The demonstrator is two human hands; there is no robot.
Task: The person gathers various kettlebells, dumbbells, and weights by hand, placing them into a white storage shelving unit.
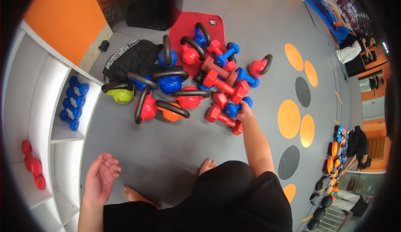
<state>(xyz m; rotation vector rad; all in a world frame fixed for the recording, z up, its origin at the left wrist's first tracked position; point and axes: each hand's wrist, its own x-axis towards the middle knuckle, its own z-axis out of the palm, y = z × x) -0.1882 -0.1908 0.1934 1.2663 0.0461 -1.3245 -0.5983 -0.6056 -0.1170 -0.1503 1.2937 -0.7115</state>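
Note:
My right hand (244, 112) reaches down to the near side of a heap of dumbbells. Its fingers are closed around the handle of a blue dumbbell (230, 110), partly hidden by the hand. Just left of that hand lies a red dumbbell (224, 120) on the floor. A larger red dumbbell (223, 84) rests above it, among other red and blue ones. My left hand (103, 178) hangs in the air near the shelf, palm turned up, fingers loosely bent and apart, holding nothing.
Several kettlebells (146, 106) in red, blue, orange and lime stand left of the dumbbells, beside a black cloth (135, 58). A red mat (177, 21) lies behind. White shelving (62, 71) on the left holds blue dumbbells (74, 102) and red dumbbells (33, 165). People are at far right.

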